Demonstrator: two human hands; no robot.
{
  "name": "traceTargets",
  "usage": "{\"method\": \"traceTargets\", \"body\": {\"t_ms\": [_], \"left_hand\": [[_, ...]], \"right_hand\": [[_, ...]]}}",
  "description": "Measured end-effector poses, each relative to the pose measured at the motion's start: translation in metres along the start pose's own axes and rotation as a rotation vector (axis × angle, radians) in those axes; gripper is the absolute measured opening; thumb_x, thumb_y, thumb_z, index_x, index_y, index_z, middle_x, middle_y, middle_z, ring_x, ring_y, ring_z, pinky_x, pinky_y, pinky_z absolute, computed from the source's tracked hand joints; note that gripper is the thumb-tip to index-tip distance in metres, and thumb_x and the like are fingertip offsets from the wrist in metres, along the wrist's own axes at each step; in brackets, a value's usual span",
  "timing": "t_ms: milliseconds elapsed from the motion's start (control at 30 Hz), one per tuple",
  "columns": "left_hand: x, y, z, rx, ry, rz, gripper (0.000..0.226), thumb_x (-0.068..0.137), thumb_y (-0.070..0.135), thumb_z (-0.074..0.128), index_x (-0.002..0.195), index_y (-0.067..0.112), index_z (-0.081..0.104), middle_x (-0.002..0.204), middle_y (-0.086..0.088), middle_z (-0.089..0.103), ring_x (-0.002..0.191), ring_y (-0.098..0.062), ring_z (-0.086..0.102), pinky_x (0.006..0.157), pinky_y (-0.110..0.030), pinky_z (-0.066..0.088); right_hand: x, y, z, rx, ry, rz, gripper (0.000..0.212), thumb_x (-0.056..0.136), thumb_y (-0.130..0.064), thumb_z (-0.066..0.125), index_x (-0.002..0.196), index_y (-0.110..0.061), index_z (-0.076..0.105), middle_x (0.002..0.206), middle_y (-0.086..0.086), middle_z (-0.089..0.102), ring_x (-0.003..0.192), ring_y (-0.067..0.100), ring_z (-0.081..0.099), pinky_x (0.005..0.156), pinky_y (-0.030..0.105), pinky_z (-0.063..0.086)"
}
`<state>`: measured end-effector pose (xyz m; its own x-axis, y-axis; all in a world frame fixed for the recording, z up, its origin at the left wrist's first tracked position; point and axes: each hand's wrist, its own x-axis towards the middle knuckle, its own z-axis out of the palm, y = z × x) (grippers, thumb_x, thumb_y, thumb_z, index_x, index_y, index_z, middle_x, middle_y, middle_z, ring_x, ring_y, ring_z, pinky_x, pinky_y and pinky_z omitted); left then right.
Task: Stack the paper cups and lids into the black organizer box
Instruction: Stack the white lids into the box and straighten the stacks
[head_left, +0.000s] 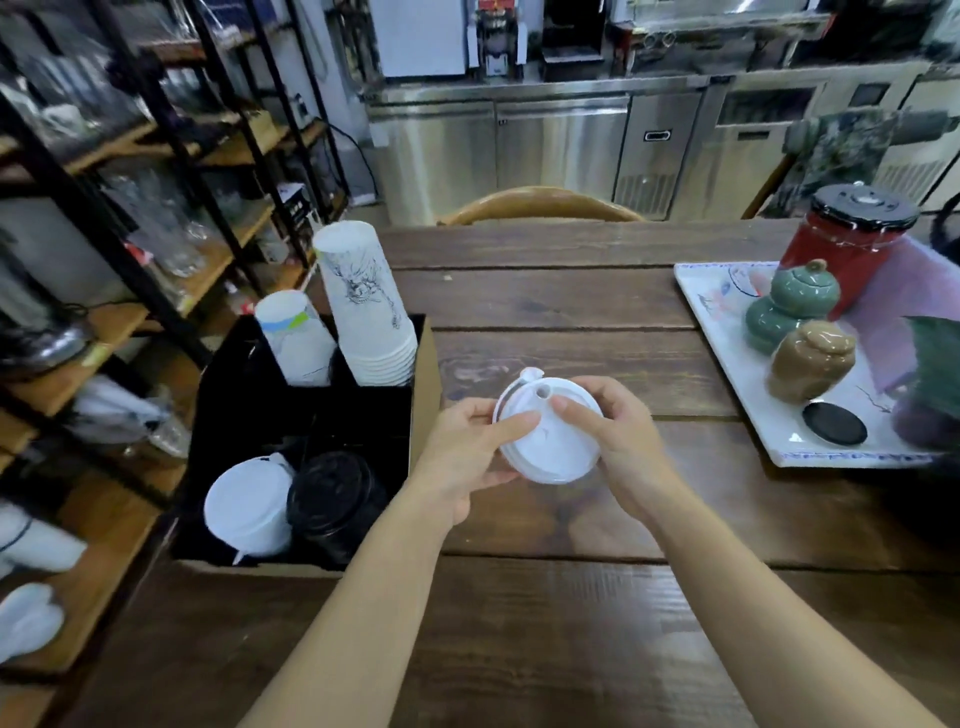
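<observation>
A white plastic lid (551, 447) is held over the wooden table between both hands. My left hand (465, 457) grips its left edge with the thumb on top. My right hand (613, 441) grips the right edge, its thumb near the sip hole. The black organizer box (244, 410) stands at the table's left edge. Its back compartments hold a tall stack of white paper cups with a drawing (366, 306) and a shorter stack of cups with a blue-green band (293, 343). Its front compartments hold a stack of white lids (249, 506) and a stack of black lids (332, 493).
A white tray (779, 436) at the right carries a red canister (841, 249), green (792, 306) and tan (810, 361) ceramic jars and a black coaster (834, 423). A wooden chair back (540, 205) is across the table. Shelving with glassware (156, 218) stands at the left.
</observation>
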<state>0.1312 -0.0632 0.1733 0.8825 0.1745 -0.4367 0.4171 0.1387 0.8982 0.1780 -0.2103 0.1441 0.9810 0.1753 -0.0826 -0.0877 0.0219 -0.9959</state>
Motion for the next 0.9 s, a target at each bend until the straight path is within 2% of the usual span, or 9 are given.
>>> {"method": "traceTargets", "body": {"t_ms": [167,267,400,467,533,600,667,800,900], "left_hand": [[-0.033,0.017,-0.068,-0.035,0.081,0.114,0.020,0.082,0.019,0.071,0.100,0.012,0.067,0.088,0.001,0.070,0.073,-0.009,0.067,0.066,-0.028,0.057],[-0.054,0.024,-0.113,-0.061,0.179,0.150,0.020,0.083,0.021,0.069,0.101,0.012,0.068,0.088,0.001,0.070,0.079,-0.013,0.065,0.064,-0.028,0.056],[-0.069,0.022,-0.172,-0.102,0.327,0.171,0.034,0.083,0.023,0.070,0.111,0.005,0.064,0.100,-0.007,0.069,0.087,-0.018,0.065,0.054,-0.022,0.056],[-0.070,0.016,-0.197,-0.124,0.373,0.169,0.035,0.082,0.020,0.072,0.111,0.006,0.059,0.108,-0.007,0.065,0.096,-0.020,0.063,0.060,-0.026,0.056],[-0.070,0.008,-0.217,-0.142,0.382,0.181,0.024,0.081,0.014,0.072,0.100,0.015,0.055,0.102,0.000,0.063,0.090,-0.014,0.061,0.066,-0.027,0.054],[-0.067,0.000,-0.231,-0.138,0.377,0.189,0.020,0.082,0.009,0.070,0.087,0.021,0.055,0.091,0.006,0.061,0.081,-0.007,0.059,0.070,-0.028,0.052],[-0.063,-0.008,-0.244,-0.135,0.395,0.181,0.018,0.083,0.009,0.069,0.090,0.018,0.055,0.089,0.007,0.058,0.082,-0.008,0.058,0.076,-0.030,0.053],[-0.047,-0.026,-0.266,-0.115,0.478,0.120,0.029,0.082,0.011,0.070,0.108,0.007,0.057,0.100,-0.005,0.061,0.102,-0.025,0.059,0.095,-0.046,0.051],[-0.034,-0.042,-0.277,-0.122,0.509,0.066,0.012,0.081,0.011,0.070,0.087,0.014,0.060,0.093,-0.006,0.062,0.099,-0.028,0.061,0.096,-0.051,0.051]], "right_hand": [[-0.012,-0.023,0.072,0.007,-0.099,-0.060,0.025,0.082,-0.019,0.070,0.104,-0.010,0.063,0.093,-0.004,0.066,0.075,0.003,0.062,0.052,0.009,0.048],[-0.016,-0.034,0.121,-0.016,-0.193,-0.063,0.027,0.083,-0.022,0.069,0.106,-0.009,0.063,0.092,-0.004,0.067,0.070,-0.002,0.063,0.053,0.011,0.048],[-0.018,-0.036,0.185,-0.108,-0.305,-0.043,0.024,0.086,-0.026,0.065,0.101,-0.008,0.063,0.092,0.000,0.066,0.080,0.011,0.061,0.065,0.022,0.047],[-0.016,-0.028,0.212,-0.172,-0.337,-0.009,0.028,0.087,-0.034,0.063,0.088,-0.006,0.060,0.081,0.001,0.058,0.074,0.014,0.053,0.063,0.024,0.039],[-0.014,-0.019,0.235,-0.225,-0.357,0.027,0.041,0.082,-0.043,0.061,0.080,-0.003,0.056,0.075,0.002,0.053,0.070,0.017,0.049,0.063,0.027,0.036],[-0.011,-0.010,0.253,-0.298,-0.347,0.039,0.040,0.083,-0.044,0.060,0.066,-0.010,0.049,0.066,-0.001,0.047,0.063,0.016,0.045,0.058,0.026,0.032],[-0.009,-0.003,0.267,-0.432,-0.335,0.030,0.040,0.088,-0.040,0.057,0.059,-0.019,0.038,0.061,-0.004,0.040,0.057,0.013,0.039,0.052,0.024,0.028],[-0.004,0.008,0.288,-0.677,-0.374,0.027,0.036,0.089,-0.041,0.053,0.066,-0.017,0.038,0.067,-0.003,0.042,0.065,0.015,0.042,0.056,0.026,0.030],[-0.002,0.015,0.297,-0.819,-0.416,0.042,0.029,0.091,-0.036,0.051,0.082,-0.009,0.044,0.078,0.001,0.047,0.078,0.020,0.047,0.060,0.026,0.034]]}}
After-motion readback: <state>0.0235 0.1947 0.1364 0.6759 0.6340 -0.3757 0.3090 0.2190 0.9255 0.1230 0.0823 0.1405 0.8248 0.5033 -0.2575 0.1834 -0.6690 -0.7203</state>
